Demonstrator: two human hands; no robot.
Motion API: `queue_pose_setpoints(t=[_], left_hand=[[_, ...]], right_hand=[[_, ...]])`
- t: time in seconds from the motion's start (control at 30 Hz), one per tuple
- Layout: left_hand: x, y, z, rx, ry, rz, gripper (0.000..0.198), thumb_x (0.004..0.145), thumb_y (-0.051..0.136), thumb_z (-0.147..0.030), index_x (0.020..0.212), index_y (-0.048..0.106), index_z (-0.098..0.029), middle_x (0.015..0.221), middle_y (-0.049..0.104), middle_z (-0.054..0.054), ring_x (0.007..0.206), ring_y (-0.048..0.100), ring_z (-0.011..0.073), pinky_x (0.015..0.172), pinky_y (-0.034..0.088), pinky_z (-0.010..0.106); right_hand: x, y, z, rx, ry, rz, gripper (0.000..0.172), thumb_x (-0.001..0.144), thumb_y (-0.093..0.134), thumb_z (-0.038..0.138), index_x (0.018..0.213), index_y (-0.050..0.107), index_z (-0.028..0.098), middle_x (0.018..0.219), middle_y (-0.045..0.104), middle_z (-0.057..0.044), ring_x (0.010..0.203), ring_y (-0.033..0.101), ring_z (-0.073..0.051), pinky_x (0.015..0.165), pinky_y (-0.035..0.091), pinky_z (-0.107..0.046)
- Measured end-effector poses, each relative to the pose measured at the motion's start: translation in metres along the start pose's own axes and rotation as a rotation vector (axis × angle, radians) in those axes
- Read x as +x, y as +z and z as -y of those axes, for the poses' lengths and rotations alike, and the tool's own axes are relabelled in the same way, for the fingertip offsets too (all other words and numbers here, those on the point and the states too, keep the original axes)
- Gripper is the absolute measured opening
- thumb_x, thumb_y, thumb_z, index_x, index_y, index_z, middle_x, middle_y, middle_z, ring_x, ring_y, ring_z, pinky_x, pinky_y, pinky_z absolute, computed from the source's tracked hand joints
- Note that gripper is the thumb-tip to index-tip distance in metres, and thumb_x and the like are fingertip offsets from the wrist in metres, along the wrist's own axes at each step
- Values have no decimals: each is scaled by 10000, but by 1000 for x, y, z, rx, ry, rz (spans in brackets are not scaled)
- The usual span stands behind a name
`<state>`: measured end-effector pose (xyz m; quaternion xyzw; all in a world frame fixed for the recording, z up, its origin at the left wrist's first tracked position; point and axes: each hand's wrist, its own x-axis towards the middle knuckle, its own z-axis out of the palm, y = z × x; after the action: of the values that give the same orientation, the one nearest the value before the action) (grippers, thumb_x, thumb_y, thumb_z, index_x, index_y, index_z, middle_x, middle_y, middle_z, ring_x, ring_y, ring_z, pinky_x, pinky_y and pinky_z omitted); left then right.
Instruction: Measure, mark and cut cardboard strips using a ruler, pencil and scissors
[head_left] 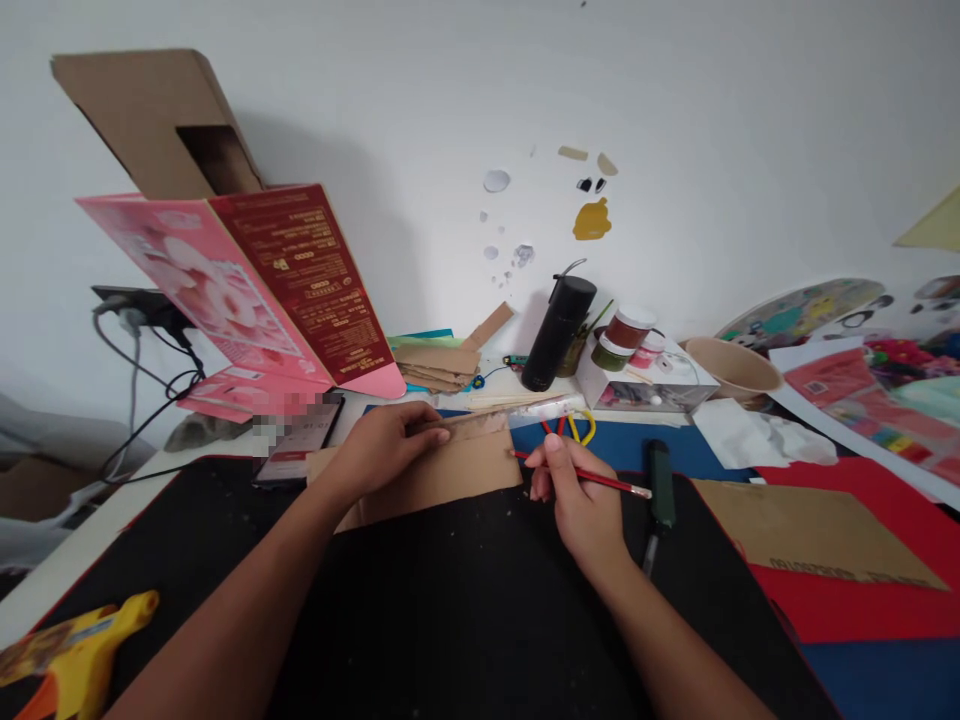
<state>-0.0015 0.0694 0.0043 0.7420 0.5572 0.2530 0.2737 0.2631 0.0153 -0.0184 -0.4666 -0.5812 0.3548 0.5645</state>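
Observation:
My left hand [390,445] rests on a brown cardboard piece [450,472], its thumb and fingers holding a clear ruler [517,412] along the far side of the sheet. Some of those fingertips are hidden behind the thumb. At the right end of the cardboard, my right hand [589,505] pinches a red pencil [611,482]. The pencil's tip points left and lies close to the sheet's edge; whether it touches cannot be told. Scissors with red and yellow handles [583,428] lie just beyond, partly covered by the ruler.
A black mat [465,620] lies under the work. A green-handled tool [660,485] is right of my right hand. A yellow glue gun [90,650] sits front left. A black bottle [559,330], paint jars [630,330], and a pink box [225,290] stand behind.

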Motion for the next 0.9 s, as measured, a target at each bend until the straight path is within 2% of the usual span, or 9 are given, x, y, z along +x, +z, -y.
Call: queue_pose_setpoints(t=[0.43, 0.73, 0.9], left_hand=[[0, 3, -1, 17, 3, 28, 320, 925, 619, -541, 979, 768, -263, 965, 803, 37, 906, 712, 276, 812, 481, 376], [0, 4, 0, 3, 10, 16, 338, 923, 620, -560, 970, 773, -262, 960, 808, 43, 913, 706, 285, 821, 487, 383], [0, -7, 0, -39, 6, -43, 352, 934, 615, -570, 942, 759, -249, 924, 786, 21, 881, 691, 258, 781, 478, 353]], right_hand=[[1, 0, -1, 16, 11, 11, 537, 1060, 566, 635, 785, 731, 204, 523, 599, 11, 486, 571, -157, 528, 446, -278], [-1, 1, -2, -7, 27, 98, 510, 1073, 559, 614, 854, 760, 200, 564, 629, 5, 518, 600, -156, 527, 457, -267], [1, 2, 0, 63, 51, 14, 526, 1023, 616, 664, 795, 733, 204, 502, 579, 25, 472, 591, -157, 496, 457, -266]])
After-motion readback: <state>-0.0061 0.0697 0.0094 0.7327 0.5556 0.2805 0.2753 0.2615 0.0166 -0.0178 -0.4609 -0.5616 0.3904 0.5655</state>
